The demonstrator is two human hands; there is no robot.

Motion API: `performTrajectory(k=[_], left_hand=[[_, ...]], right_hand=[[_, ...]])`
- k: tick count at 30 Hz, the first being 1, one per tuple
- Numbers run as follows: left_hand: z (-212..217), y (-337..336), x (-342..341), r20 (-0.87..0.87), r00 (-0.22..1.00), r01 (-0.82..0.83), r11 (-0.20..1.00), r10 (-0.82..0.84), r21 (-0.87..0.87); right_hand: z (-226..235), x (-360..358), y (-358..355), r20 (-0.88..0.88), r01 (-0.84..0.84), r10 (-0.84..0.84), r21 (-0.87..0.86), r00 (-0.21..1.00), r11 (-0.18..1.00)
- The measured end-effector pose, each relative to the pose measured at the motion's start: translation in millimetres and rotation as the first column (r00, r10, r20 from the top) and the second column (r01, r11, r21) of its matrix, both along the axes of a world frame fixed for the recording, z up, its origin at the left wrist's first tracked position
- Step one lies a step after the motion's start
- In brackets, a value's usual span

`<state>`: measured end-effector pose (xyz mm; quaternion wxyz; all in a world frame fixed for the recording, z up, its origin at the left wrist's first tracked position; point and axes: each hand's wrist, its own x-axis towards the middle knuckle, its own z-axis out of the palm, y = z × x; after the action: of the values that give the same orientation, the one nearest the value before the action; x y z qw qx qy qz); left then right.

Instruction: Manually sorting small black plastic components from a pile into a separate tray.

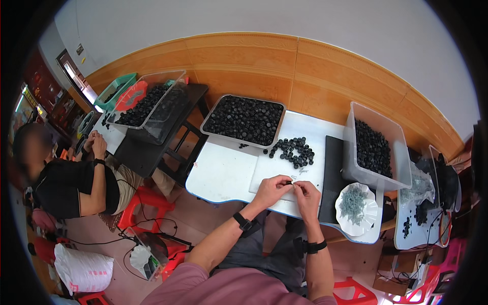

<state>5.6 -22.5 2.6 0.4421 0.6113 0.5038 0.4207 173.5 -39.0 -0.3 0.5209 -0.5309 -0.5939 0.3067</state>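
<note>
Mostly hidden: small black cap (288, 182) pinched between left hand (272, 189), right hand (306, 193) fingers.

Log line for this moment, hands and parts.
left hand: pinching small black cap | right hand: on same cap | loose caps behind on white table | white dish right

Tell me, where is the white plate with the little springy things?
The white plate sits at the table's near right edge, right of the person's right hand and just in front of the clear bin of black caps.
</note>
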Motion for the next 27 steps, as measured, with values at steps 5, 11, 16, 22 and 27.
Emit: performTrajectory(k=[5, 11, 16, 22, 27], left_hand=[[-1, 1, -1, -0.039, 0.999, 0.004, 1.000, -0.004, 0.015], [8, 22, -15, 0.073, 0.996, 0.062, 0.997, -0.059, -0.046], [72, 91, -71, -0.039, 0.975, -0.189, 0.914, 0.217, 0.359], [86, 178, -146, -0.359, 0.780, -0.237, 0.773, 0.512, 0.588], [41, 196, -161, -0.570, 0.701, -0.194, 0.884, 0.429, 0.426]], right_hand=[[1, -1, 0, -0.006, 0.010, -0.010, -0.018, 1.000, 1.000], [-4, 0, 1, -0.019, 0.012, -0.013, -0.012, 1.000, 1.000], [-6, 1, 1, -0.042, 0.005, -0.005, -0.010, 0.999, 1.000], [-8, 3, 0, -0.030, 0.027, -0.027, 0.010, 0.999, 1.000], [0, -2, 2, -0.006, 0.010, -0.010, 0.021, 1.000, 1.000]])
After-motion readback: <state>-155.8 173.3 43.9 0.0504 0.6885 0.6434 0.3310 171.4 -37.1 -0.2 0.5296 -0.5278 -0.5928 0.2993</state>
